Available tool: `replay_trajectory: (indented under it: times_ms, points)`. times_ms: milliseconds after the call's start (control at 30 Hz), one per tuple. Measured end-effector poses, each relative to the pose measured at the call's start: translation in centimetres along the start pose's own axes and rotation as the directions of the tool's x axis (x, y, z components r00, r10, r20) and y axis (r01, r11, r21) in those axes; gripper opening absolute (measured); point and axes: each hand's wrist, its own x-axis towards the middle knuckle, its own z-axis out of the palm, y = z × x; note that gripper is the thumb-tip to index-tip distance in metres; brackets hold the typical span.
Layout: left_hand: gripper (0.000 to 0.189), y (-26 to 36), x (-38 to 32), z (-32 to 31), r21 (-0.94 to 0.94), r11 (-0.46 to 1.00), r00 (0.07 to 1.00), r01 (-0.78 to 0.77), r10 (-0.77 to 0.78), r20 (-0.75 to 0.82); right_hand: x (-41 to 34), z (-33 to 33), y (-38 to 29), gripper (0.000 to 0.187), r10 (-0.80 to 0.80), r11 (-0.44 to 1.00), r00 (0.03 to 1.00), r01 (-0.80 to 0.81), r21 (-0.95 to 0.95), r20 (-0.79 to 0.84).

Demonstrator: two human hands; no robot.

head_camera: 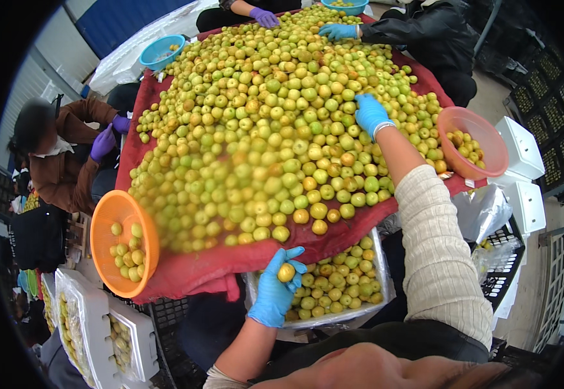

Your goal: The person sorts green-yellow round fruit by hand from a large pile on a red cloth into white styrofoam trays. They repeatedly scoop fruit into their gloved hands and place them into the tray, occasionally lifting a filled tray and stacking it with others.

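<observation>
My left hand (pixel 274 287), in a blue glove, holds one round yellow-green fruit (pixel 286 273), possibly a jujube. It is above the near edge of a red cloth (pixel 204 270) and a plastic-lined box of the same fruit (pixel 342 287). My right hand (pixel 371 114), also blue-gloved, reaches into the large fruit pile (pixel 262 112) on the cloth-covered table. Its fingertips touch fruits on the right side of the pile; whether they grip one is hidden. A hazy blur covers the near left of the pile.
An orange basket (pixel 98 243) and a pink bowl (pixel 498 146), both with fruit, flank the table. A blue basin (pixel 158 54) stands at the far left. Gloved co-workers (pixel 63 160) sit around. White foam boxes (pixel 520 204) and black crates (pixel 549 92) stand at the sides.
</observation>
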Motion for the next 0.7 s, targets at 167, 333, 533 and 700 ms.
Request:
replay_trajectory:
  times_ms: [167, 333, 533, 700]
  points:
    - [0.049, -0.4, 1.0, 0.1, -0.034, 0.999, 0.999, 0.035, -0.035, 0.007, 1.4, -0.1, -0.9, 0.048, 0.126, 0.991, 0.984, -0.117, -0.070, 0.127]
    - [0.051, -1.5, 0.8, -0.3, -0.035, 0.992, 0.992, 0.119, -0.117, 0.053, 1.0, -0.6, -1.0, 0.048, 0.047, 0.993, 0.995, -0.037, -0.115, 0.088]
    - [0.052, -1.3, 0.5, -1.1, -0.053, 0.994, 0.995, 0.093, -0.092, 0.024, 4.8, -3.4, -1.8, 0.038, 0.100, 0.992, 0.986, -0.109, 0.060, 0.137]
    - [0.051, -1.2, 0.7, -0.8, -0.067, 0.993, 0.994, 0.101, -0.099, 0.036, 6.5, -0.3, -4.1, 0.048, 0.074, 0.995, 0.996, -0.071, -0.064, 0.052]
